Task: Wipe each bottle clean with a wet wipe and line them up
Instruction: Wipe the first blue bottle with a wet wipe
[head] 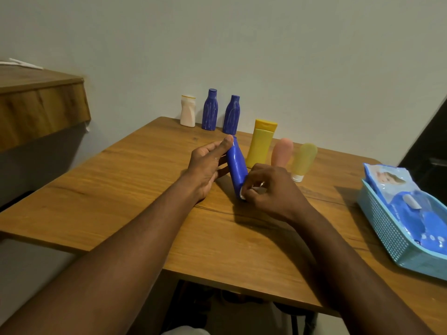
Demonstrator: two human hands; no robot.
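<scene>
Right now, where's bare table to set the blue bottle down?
Bare: left of the left hand to the table edge; between right hand and basket. Crowded: behind the blue bottle, by yellow bottle, pink bottle, olive bottle.

Both bare forearms reach forward and draw in toward each other, wrists close together. The left hand lies palm turned inward, thumb pressed at the upper end of a tilted blue bottle and fingers curled along its side. Just to its right and nearer the body, the right hand is knuckles up, fingers bunched over a white wet wipe against the bottle's lower end.
</scene>
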